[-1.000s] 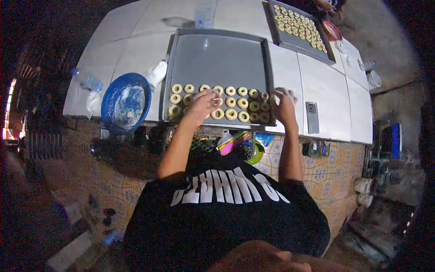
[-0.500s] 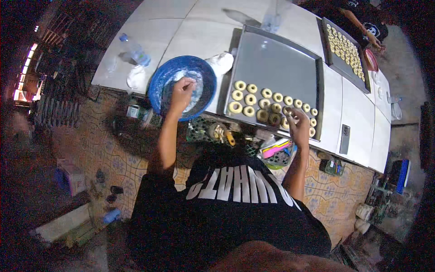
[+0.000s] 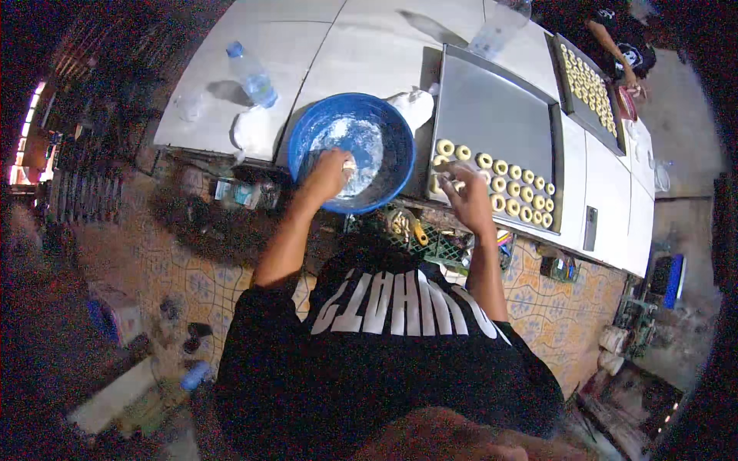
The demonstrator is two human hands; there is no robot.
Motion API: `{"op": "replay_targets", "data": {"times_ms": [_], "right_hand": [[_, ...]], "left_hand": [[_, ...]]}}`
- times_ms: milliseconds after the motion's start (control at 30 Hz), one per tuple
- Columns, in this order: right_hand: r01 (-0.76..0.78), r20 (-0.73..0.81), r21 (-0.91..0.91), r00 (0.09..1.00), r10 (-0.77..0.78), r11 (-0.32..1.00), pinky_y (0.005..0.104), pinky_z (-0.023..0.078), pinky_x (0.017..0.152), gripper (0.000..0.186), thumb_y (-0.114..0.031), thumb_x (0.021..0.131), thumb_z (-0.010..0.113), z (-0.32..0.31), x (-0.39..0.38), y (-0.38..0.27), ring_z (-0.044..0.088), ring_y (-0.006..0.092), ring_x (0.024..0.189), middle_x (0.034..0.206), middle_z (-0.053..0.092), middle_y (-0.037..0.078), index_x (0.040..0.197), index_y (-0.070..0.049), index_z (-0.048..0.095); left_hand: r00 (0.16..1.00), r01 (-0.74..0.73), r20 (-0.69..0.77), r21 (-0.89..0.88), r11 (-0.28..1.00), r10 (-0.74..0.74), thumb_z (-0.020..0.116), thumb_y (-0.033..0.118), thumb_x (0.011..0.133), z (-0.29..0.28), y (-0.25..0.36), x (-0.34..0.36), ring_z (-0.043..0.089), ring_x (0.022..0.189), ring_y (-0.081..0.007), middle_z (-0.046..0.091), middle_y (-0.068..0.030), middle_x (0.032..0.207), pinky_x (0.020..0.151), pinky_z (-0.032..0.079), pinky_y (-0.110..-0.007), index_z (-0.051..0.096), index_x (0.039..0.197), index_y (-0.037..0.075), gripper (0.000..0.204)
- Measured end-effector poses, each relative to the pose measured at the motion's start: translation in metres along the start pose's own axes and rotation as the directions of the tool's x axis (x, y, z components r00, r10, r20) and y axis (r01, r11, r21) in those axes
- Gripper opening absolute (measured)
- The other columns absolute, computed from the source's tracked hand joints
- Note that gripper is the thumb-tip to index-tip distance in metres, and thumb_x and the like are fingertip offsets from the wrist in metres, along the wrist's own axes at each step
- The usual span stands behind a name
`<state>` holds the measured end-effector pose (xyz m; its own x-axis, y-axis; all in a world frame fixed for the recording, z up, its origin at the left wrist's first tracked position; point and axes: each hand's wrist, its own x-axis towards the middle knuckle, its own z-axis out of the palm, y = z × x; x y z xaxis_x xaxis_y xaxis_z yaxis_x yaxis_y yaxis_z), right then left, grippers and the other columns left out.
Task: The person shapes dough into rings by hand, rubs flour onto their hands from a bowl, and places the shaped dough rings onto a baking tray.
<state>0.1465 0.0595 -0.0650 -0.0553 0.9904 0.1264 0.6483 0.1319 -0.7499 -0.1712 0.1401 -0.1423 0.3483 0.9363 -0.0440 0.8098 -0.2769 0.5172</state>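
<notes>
A blue basin (image 3: 405, 131) dusted inside with white flour stands on the white tabletop. My left hand (image 3: 330, 173) reaches down into it, fingers curled round a pale piece of dough (image 3: 350, 164) that shows at the fingertips. Right of the basin lies a metal baking tray (image 3: 492, 92); rows of pale dough rings (image 3: 500, 167) fill its near part. Over the left end of those rows is my right hand (image 3: 469, 198), fingers bent but apart, with no held thing visible. It partly hides the rings below it.
A clear plastic bottle (image 3: 252, 74) and white bundles (image 3: 250, 131) (image 3: 415, 108) flank the basin. Another clear bottle (image 3: 500, 31) stands behind the tray. A second tray of rings (image 3: 569, 73) is at the far right, beside another person's arm (image 3: 610, 44). A green crate (image 3: 446, 250) sits below the table edge.
My left hand has dropped lower into the basin, toward the flour. My right hand has moved left along the tray, from the right part of the rows to their left end.
</notes>
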Motion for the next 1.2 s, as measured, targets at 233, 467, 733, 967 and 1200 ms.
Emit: {"op": "replay_targets", "data": {"times_ms": [233,467,733,967,1200], "right_hand": [[-0.196,0.12,0.418,0.98,0.16,0.887,0.0391,0.049,0.103,0.044,-0.026,0.101,0.063,0.029,-0.004,-0.028,0.064,0.0235,0.118,0.129,0.069,0.016,0.138,-0.002,0.06],[-0.185,0.087,0.961,0.907,0.413,0.205,0.0401,0.043,0.108,0.069,-0.064,0.105,0.034,0.029,0.009,-0.04,0.053,0.0264,0.126,0.146,0.051,0.016,0.149,-0.012,0.038],[0.167,-0.105,0.59,0.986,-0.129,0.79,0.0437,0.002,0.125,0.09,-0.066,0.104,0.021,0.021,-0.032,-0.076,-0.001,0.0321,0.157,0.17,0.001,0.019,0.162,0.001,0.002],[0.305,-0.297,0.766,0.949,-0.11,0.566,0.0418,0.002,0.125,0.096,-0.073,0.1,0.023,-0.025,-0.012,-0.077,-0.004,0.0311,0.157,0.171,-0.006,0.017,0.163,-0.005,-0.003],[0.399,-0.245,0.675,0.914,-0.322,0.62,0.0488,-0.002,0.124,0.1,-0.073,0.099,0.028,-0.038,-0.034,-0.092,-0.009,0.0325,0.157,0.171,-0.009,0.018,0.163,-0.004,-0.005]], "left_hand": [[0.997,-0.081,-0.062,-0.798,0.598,0.051,0.069,0.007,0.095,-0.031,0.079,0.001,0.071,0.09,-0.0142,0.076,-0.012,0.104,0.083,0.057,-0.029,0.069,0.108,-0.006,0.018],[0.95,-0.198,0.098,-0.55,0.811,0.298,0.06,0.005,0.094,-0.009,0.17,-0.023,0.07,0.112,-0.0361,0.07,-0.0255,0.118,0.095,0.054,-0.038,0.066,0.129,0.002,0.035],[0.945,-0.233,-0.262,-0.96,-0.157,0.194,0.032,0.043,0.109,0.04,0.182,0.025,0.009,0.157,-0.0276,0.015,-0.0125,0.17,0.126,0.007,-0.041,0.014,0.163,0.005,0.069],[0.926,-0.316,-0.189,-0.86,0.4,0.326,0.024,0.071,0.1,-0.009,0.252,-0.036,0.005,0.158,-0.0298,0.006,-0.0156,0.171,0.126,0.006,-0.043,0.014,0.163,0.003,0.093],[0.881,-0.474,-0.392,-0.751,0.46,0.267,0.022,0.077,0.096,-0.034,0.286,-0.013,0.002,0.158,-0.0309,0.003,-0.015,0.171,0.126,0.003,-0.044,0.006,0.163,0.004,0.1]]}}
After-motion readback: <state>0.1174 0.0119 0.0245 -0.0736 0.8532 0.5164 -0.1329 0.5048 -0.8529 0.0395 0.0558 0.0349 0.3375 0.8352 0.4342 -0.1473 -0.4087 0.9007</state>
